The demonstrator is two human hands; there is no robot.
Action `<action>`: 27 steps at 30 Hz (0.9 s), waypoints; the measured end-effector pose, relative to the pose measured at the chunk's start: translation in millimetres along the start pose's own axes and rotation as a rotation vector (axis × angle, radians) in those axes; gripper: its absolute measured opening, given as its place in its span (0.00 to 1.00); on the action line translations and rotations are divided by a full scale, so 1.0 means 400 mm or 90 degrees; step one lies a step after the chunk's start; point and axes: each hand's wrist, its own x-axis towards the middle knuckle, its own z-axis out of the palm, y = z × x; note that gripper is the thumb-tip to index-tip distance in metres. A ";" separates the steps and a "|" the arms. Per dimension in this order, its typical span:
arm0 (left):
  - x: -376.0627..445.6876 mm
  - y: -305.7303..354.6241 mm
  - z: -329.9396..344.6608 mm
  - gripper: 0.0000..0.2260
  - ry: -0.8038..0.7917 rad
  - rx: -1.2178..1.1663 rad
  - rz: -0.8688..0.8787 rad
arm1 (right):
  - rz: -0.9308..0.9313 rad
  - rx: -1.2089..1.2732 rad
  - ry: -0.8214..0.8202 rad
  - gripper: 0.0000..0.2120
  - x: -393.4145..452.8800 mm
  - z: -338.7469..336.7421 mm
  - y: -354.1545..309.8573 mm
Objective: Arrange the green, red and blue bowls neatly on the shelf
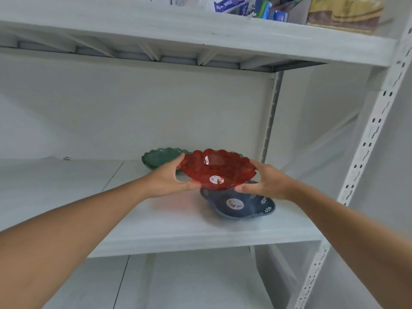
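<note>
Your left hand [169, 179] and right hand [266, 182] grip opposite rims of the red bowl [217, 169], fingers curled, above the shelf [178, 228] near its right edge. It partly hides the green bowl [159, 159] behind and the blue bowl [240, 207] below.

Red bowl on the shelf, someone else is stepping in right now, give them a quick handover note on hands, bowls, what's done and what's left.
Left hand and right hand each grip an opposite rim of the translucent red scalloped plastic bowl, holding it up above the white middle shelf.
The dark blue flower-patterned bowl sits on the shelf under the red one, near the front right.
The green wavy-rimmed bowl sits further back to the left, partly hidden by the red bowl.
Done: nothing looks lined up yet.
Left: set the red bowl down, then bring all three into a tidy arrangement.
</note>
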 end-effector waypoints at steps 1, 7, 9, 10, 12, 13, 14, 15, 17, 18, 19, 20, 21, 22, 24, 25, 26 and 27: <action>0.018 0.014 0.026 0.57 -0.006 -0.006 0.019 | 0.014 -0.002 0.009 0.38 -0.023 -0.021 0.021; 0.071 0.047 0.132 0.63 -0.062 -0.030 0.014 | 0.051 0.003 0.018 0.36 -0.109 -0.067 0.082; 0.060 0.044 0.147 0.61 -0.077 -0.043 0.013 | 0.057 0.014 0.021 0.36 -0.122 -0.051 0.091; 0.055 0.036 0.152 0.56 -0.087 -0.048 0.022 | 0.060 0.018 0.022 0.36 -0.126 -0.038 0.096; 0.043 0.015 0.160 0.46 -0.114 -0.031 0.019 | 0.066 0.017 0.006 0.36 -0.131 -0.010 0.104; 0.034 0.006 0.162 0.45 -0.129 -0.017 0.006 | 0.072 0.016 -0.009 0.36 -0.133 0.005 0.110; 0.027 -0.002 0.165 0.47 -0.144 -0.005 -0.006 | 0.082 0.020 -0.025 0.36 -0.134 0.018 0.118; 0.023 -0.012 0.169 0.53 -0.152 0.001 -0.014 | 0.096 0.029 -0.041 0.36 -0.136 0.028 0.126; 0.017 -0.019 0.176 0.65 -0.158 0.003 -0.042 | 0.125 0.055 -0.070 0.38 -0.142 0.041 0.138; 0.017 -0.019 0.180 0.67 -0.154 -0.007 -0.050 | 0.134 0.070 -0.082 0.40 -0.144 0.045 0.146; 0.017 -0.019 0.183 0.67 -0.150 -0.017 -0.058 | 0.143 0.085 -0.089 0.42 -0.146 0.047 0.151; 0.016 -0.016 0.185 0.65 -0.145 -0.028 -0.066 | 0.147 0.104 -0.096 0.43 -0.148 0.047 0.151; 0.014 -0.013 0.187 0.63 -0.145 -0.038 -0.080 | 0.147 0.116 -0.101 0.44 -0.150 0.045 0.150; 0.010 -0.009 0.188 0.61 -0.144 -0.049 -0.093 | 0.138 0.121 -0.103 0.41 -0.152 0.042 0.148; 0.007 -0.007 0.195 0.57 -0.146 -0.066 -0.115 | 0.121 0.121 -0.102 0.33 -0.156 0.040 0.135; 0.005 -0.002 0.198 0.56 -0.141 -0.069 -0.112 | 0.116 0.125 -0.092 0.32 -0.157 0.043 0.132; 0.004 0.003 0.202 0.57 -0.134 -0.070 -0.102 | 0.111 0.128 -0.075 0.34 -0.154 0.049 0.135; -0.001 0.009 0.203 0.58 -0.134 -0.069 -0.092 | 0.103 0.116 -0.063 0.37 -0.153 0.054 0.136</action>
